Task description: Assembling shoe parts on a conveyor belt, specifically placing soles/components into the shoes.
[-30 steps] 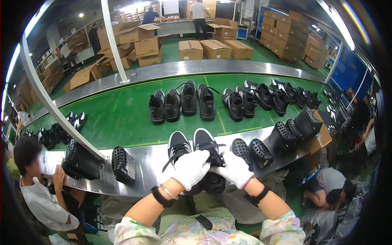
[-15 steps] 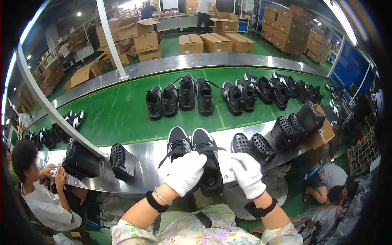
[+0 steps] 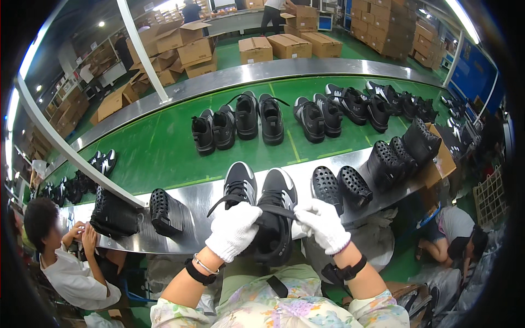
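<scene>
— Sneaker, the black one with white on the toe: where is it?
— On the steel ledge along the near edge of the belt, toe pointing away, heel hanging over the edge toward the person. Its twin lies just to its left, touching or nearly so.
— What do the hands do?
— Both wear white gloves. The left hand is closed on the sneaker's left side, about the collar. The right hand pinches a black lace that runs taut across the top of the sneaker to the left hand.
— Anything on the wrists?
— A black band on each, and a thin bracelet on the left.
— And round about?
— To the right on the ledge, two perforated black insoles or soles lean side by side, more of them stacked farther right beside a carton. To the left stand a perforated black piece and a bigger black stack.
— On the belt?
— The green belt carries pairs of black sneakers in a row, well apart from the hands.
— Other people?
— One in a white shirt sits low at the left, hands raised to the face; another crouches at the lower right
</scene>
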`<state>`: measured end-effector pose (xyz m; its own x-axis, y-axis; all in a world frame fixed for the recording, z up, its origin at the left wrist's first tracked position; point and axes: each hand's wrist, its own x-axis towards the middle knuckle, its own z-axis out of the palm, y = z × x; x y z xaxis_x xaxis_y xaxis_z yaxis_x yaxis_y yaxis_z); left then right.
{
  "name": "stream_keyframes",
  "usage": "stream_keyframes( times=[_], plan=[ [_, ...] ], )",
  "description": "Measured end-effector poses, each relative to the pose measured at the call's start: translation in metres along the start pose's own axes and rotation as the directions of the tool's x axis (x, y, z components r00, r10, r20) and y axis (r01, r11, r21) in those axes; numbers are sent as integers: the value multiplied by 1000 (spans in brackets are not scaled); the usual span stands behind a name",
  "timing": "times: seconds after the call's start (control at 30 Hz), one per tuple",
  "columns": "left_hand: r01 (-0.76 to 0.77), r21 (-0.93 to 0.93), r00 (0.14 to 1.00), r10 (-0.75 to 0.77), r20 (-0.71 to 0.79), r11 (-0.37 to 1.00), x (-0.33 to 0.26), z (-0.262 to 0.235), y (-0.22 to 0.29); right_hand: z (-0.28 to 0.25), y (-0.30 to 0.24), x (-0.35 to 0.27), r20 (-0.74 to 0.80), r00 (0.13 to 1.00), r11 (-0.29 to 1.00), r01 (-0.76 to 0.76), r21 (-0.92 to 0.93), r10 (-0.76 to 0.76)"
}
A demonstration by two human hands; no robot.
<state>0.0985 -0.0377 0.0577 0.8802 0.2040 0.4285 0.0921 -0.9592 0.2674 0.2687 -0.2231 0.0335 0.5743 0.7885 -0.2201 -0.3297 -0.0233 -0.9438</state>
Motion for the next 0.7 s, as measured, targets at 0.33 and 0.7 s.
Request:
stream_keyframes(
  times=[0.33, 0.7],
  plan=[
    [109, -55, 994, -110, -12, 992, -4, 3, -8, 31, 35, -13, -23, 990, 871, 112, -478, -140],
    [207, -127, 973, -218, -76, 970, -17, -27, 11, 30, 8, 59, 370, 798, 196, 506, -840, -475]
  ],
)
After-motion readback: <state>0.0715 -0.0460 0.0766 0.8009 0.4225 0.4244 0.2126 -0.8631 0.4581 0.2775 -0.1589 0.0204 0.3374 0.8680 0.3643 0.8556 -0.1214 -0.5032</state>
